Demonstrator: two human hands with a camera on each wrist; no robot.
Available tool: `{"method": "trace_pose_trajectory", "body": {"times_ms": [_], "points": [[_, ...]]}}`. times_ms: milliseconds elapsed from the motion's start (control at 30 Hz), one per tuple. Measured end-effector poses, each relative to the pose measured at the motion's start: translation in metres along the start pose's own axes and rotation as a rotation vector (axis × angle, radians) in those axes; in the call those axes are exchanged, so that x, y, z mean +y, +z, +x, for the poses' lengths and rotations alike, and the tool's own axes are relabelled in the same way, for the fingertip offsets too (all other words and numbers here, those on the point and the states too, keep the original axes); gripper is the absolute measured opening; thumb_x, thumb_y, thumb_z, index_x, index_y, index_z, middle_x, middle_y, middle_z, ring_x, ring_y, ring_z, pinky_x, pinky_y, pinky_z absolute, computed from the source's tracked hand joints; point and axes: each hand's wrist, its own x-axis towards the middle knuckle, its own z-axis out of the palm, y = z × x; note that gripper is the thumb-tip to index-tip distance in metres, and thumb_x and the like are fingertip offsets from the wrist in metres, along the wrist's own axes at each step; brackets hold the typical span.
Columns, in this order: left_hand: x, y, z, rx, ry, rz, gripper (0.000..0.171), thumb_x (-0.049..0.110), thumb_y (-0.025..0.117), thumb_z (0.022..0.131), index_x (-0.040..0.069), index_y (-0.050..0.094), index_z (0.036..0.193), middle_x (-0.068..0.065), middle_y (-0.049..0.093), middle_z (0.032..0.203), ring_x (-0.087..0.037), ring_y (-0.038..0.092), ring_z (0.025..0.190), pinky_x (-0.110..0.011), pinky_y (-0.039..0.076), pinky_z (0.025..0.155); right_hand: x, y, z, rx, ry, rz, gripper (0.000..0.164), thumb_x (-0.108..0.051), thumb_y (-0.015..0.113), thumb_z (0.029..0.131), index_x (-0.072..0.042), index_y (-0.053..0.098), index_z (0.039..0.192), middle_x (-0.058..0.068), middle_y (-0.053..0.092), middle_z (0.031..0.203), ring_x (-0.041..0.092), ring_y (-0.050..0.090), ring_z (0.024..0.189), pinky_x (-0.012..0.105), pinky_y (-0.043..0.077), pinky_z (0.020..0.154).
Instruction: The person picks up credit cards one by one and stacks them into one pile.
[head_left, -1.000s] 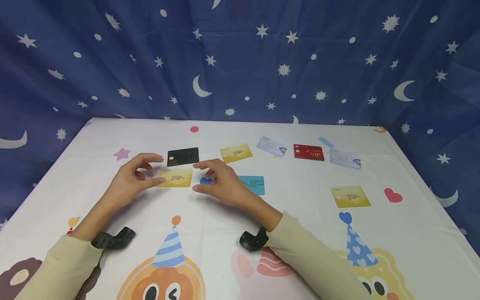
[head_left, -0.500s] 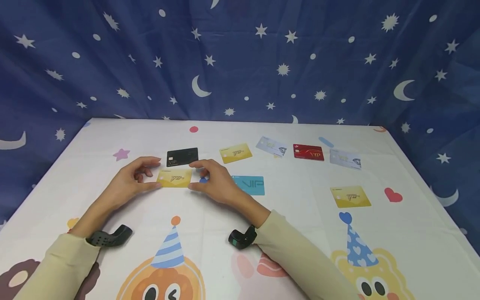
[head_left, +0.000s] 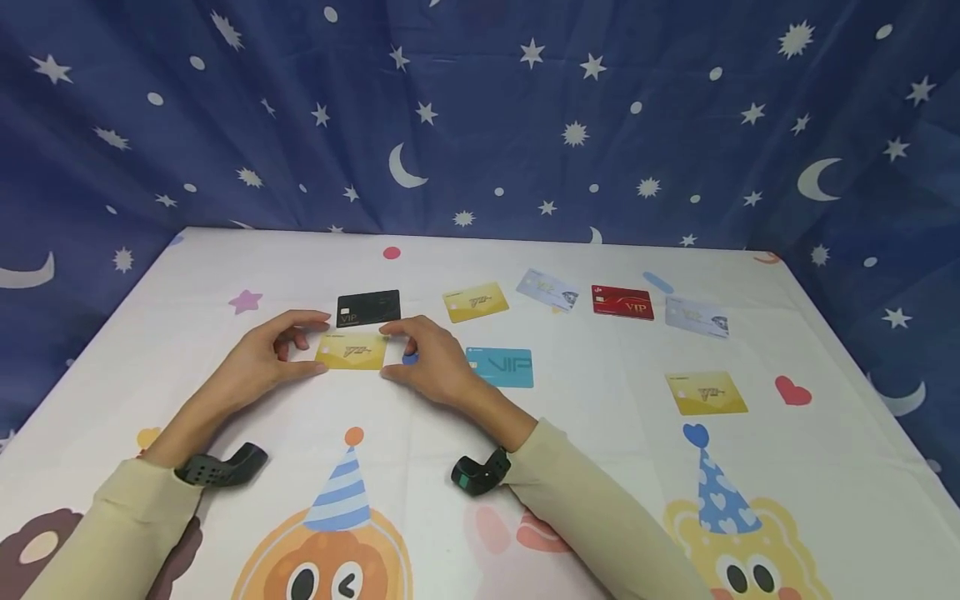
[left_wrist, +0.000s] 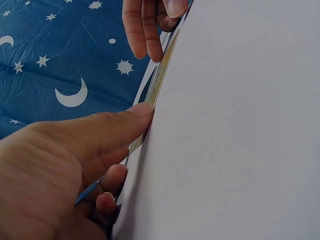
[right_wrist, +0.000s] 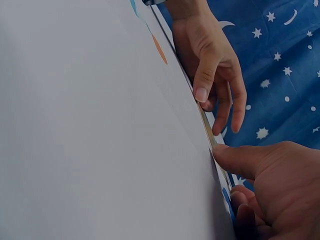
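Observation:
A gold VIP card [head_left: 351,352] lies face up on the white tablecloth, framed by both hands. My left hand [head_left: 262,354] has its thumb tip at the card's lower left corner and its index finger stretched above the upper left one. At the opposite short side, my right hand [head_left: 431,358] holds its thumb by the lower right corner and its index finger by the upper right. In the left wrist view the left thumb [left_wrist: 107,125] overlaps the card's edge. The right wrist view shows the right thumb [right_wrist: 240,157] close against the card's other end.
Just behind lies a black VIP card [head_left: 368,308]. To the right are a teal card [head_left: 500,367], a second gold card [head_left: 476,302], a silver card [head_left: 547,289], a red card [head_left: 622,302], another silver card [head_left: 697,317] and a third gold card [head_left: 707,393].
The right hand has moved left to the gold card's right end, uncovering more of the teal card. The left thumb has drawn back from over the card to its corner.

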Motion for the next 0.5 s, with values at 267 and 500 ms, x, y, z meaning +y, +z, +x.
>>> {"method": "trace_pose_trajectory", "body": {"times_ms": [267,500], "points": [[0.0005,0.0006,-0.0009,-0.007,-0.006,0.008,0.057,0.012,0.081,0.076,0.014,0.059,0.128,-0.008,0.05,0.092,-0.02,0.04,0.075,-0.027,0.032,0.061,-0.0045,0.0036,0.0025,-0.02,0.005,-0.126,0.051,-0.026,0.079,0.08,-0.02,0.062,0.127,-0.004,0.057,0.109,0.007,0.048,0.079,0.019,0.037,0.062],[0.0011,-0.0005,-0.0001,-0.013,0.029,-0.011,0.052,0.01,0.081,0.076,0.013,0.061,0.125,-0.008,0.051,0.092,-0.02,0.04,0.075,-0.027,0.032,0.061,-0.0074,0.0032,0.0046,-0.026,0.001,-0.166,0.05,-0.029,0.078,0.08,-0.021,0.061,0.127,-0.007,0.059,0.113,0.007,0.048,0.078,0.02,0.037,0.06]]}}
